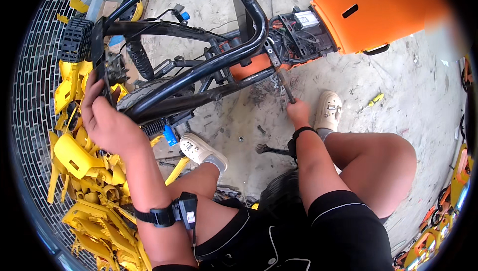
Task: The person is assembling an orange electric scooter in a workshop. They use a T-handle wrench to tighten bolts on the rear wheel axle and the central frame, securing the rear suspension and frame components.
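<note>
A black tubular vehicle frame (199, 69) stretches from upper left to centre, with a tyre (137, 94) and coil shock absorber (138, 58) inside it. My left hand (110, 121) curls round the upright at its left end; the fingertips are partly hidden. My right hand (298, 113) is closed on a slim dark-handled tool (286, 86) with a rusty metal end. That end meets the frame's lower edge, close to an orange panel (251, 67); I cannot tell the tool's exact kind. Right of there lies an open electrical bay (298, 39) with wires and a white-labelled box.
Yellow plastic parts (82, 156) are heaped along the left side. A large orange body panel (378, 7) extends at the upper right. On the concrete floor lie a yellow-handled screwdriver (374, 101) and a wrench (273, 149). Orange and yellow parts (428, 243) line the right edge.
</note>
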Tool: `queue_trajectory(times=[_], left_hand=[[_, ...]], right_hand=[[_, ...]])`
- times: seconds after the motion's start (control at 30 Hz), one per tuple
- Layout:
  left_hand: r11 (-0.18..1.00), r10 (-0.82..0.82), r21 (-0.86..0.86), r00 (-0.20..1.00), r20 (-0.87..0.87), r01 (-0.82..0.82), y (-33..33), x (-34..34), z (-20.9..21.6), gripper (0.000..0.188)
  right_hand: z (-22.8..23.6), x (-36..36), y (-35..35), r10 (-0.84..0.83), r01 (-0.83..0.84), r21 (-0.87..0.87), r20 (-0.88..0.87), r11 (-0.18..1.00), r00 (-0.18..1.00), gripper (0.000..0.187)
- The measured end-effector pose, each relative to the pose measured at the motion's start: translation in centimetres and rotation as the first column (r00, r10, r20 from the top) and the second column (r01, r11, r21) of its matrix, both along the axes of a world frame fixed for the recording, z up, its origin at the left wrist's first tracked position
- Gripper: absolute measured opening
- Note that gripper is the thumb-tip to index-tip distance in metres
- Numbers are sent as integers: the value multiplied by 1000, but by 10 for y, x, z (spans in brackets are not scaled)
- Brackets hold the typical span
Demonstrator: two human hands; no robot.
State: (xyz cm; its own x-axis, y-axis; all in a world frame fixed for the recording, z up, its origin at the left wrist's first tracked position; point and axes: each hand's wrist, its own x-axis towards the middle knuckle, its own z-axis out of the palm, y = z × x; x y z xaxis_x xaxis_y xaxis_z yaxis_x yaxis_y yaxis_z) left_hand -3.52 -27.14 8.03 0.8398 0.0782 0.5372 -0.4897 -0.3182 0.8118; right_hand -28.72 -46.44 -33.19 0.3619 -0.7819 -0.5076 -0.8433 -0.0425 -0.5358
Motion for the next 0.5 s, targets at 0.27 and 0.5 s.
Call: queue_trajectory(times=[0.27,0.5], left_hand=[[990,-53,-132,999,-12,51,2,4,-1,22],[989,-54,-138,998,-40,48,-2,4,1,22]], right_hand=[[41,28,44,-99,107,77,-111,991,989,34],[79,52,-8,46,-48,-33,-56,998,997,40]])
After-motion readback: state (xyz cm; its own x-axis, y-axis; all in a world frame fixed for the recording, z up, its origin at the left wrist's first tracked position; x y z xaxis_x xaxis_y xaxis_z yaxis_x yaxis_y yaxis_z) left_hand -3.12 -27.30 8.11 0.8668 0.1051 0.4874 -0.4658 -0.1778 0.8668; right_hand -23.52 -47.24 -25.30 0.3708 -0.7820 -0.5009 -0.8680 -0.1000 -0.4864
